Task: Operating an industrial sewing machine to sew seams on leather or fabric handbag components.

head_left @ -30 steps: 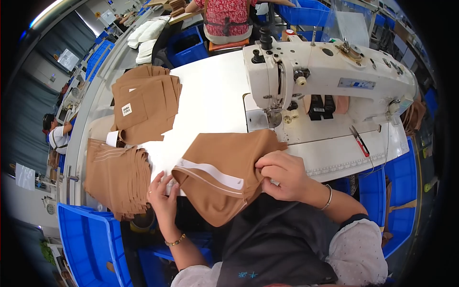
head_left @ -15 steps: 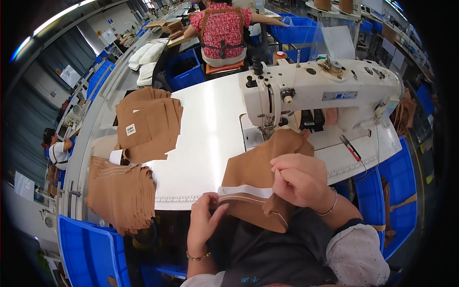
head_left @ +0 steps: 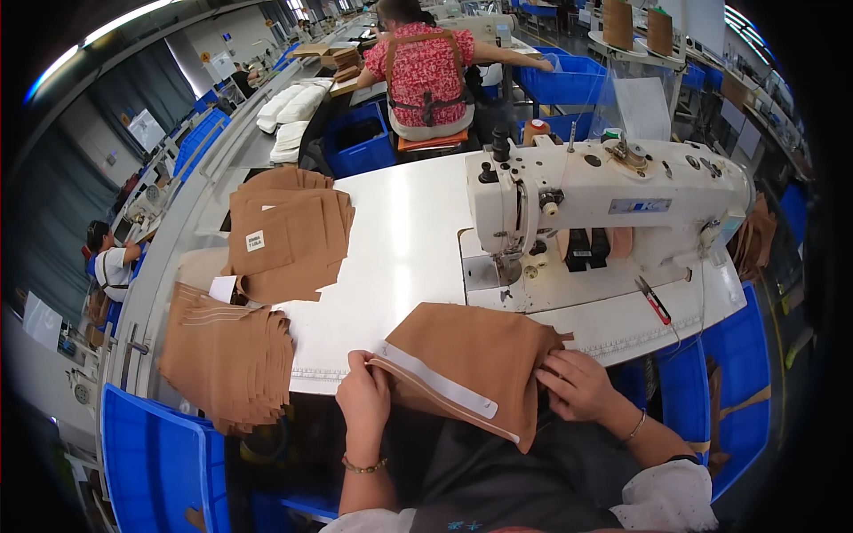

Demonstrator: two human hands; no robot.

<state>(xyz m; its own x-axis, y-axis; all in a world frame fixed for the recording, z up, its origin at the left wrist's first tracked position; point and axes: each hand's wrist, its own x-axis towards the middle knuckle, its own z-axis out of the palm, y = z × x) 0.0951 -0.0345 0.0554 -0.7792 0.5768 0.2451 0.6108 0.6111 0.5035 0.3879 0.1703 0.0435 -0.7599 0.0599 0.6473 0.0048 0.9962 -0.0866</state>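
A brown fabric piece (head_left: 471, 355) hangs over the near edge of the white sewing table, with a white strip (head_left: 440, 380) along its lower left side. My left hand (head_left: 362, 391) pinches its left corner, thumb and fingers closed. On the other side my right hand (head_left: 576, 384) grips the right edge with bent fingers. Beyond the cloth stands a white sewing machine (head_left: 613, 200); the cloth lies in front of its needle area, apart from it. Red-handled thread snips (head_left: 656, 302) rest on the table to the right of the machine head.
Two stacks of brown cut pieces, a far one (head_left: 289, 235) and a near one (head_left: 227, 355), lie at the left. Blue bins stand at the lower left (head_left: 160, 462) and right (head_left: 746, 409). A person in a red patterned top (head_left: 426, 80) sits ahead beside another blue bin (head_left: 355, 138).
The brown fabric has come away from the machine toward me and turned, its white strip now slanting. My right hand has moved down and right to its edge; the view has shifted slightly.
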